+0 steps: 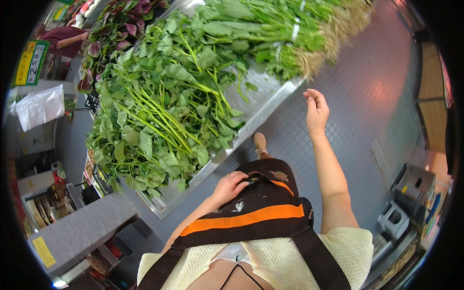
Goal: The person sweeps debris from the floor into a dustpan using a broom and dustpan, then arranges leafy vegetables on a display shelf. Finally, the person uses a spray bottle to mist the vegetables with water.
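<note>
Grey chequer-plate flooring [367, 96] runs under me, and from my remote seat I read this as a produce aisle in a market.

Nearest the camera, my left hand [231, 186] lies flat on the dark apron [261, 212] with its orange stripe. The fingers curl loosely against the cloth at the upper edge and grip nothing. I judge it rests there to wipe or steady itself, though I cannot tell which. One shoe [260, 144] shows beyond the apron hem, next to the edge of the stand.

My right hand [316, 110] is raised clear of the body, out past the corner of the steel display tray [270, 96]. Its fingers are bent inward toward the thumb and it holds nothing. It hovers near the tray rim without touching it.

On the tray, the long-stemmed leafy greens [164, 111] lie nearest my hands. They are heaped with stems running roughly parallel and leaves spilling over the front lip, which I take as a way to show the leaves to shoppers. Farther along, bundled greens with pale roots [295, 38] are banded and laid with root ends toward the aisle. Beyond those sit red-purple leaves [116, 29]. At the far left, another person's arm [72, 41] shows beside a yellow price sign [30, 63].
</note>
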`<state>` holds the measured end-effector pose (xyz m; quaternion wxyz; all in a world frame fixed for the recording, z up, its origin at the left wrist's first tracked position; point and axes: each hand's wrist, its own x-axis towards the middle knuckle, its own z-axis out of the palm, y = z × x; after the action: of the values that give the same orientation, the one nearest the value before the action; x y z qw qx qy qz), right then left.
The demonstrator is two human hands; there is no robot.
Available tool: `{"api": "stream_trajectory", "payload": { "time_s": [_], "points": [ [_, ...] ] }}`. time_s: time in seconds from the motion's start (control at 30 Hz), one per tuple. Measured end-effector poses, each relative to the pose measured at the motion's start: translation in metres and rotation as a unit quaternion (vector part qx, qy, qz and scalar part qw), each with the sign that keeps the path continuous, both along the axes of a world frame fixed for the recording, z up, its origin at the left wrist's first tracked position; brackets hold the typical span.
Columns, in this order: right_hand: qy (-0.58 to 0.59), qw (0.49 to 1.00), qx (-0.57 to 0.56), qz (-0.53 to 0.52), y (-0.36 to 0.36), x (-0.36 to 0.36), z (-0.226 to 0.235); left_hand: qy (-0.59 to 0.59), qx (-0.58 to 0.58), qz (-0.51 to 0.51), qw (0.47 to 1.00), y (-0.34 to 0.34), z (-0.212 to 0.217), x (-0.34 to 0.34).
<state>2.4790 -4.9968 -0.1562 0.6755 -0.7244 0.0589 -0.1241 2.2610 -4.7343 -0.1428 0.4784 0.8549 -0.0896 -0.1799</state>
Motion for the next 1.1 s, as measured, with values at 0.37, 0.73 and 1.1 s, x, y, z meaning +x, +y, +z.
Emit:
{"api": "stream_trajectory", "payload": {
  "time_s": [0.37, 0.73, 1.1],
  "points": [
    [0.376, 0.815, -0.379, 0.225, -0.039, -0.320, -0.224, 0.159, 0.063, 0.184, 0.968, 0.098, -0.140, -0.157],
    [0.428, 0.806, -0.367, 0.182, -0.077, -0.441, -0.190, 0.433, 0.033, 0.477, 0.764, 0.173, -0.212, -0.484],
    [0.387, 0.789, -0.364, 0.310, -0.046, -0.538, -0.197, 0.189, 0.064, 0.340, 0.919, 0.048, -0.135, -0.550]
  ]
}}
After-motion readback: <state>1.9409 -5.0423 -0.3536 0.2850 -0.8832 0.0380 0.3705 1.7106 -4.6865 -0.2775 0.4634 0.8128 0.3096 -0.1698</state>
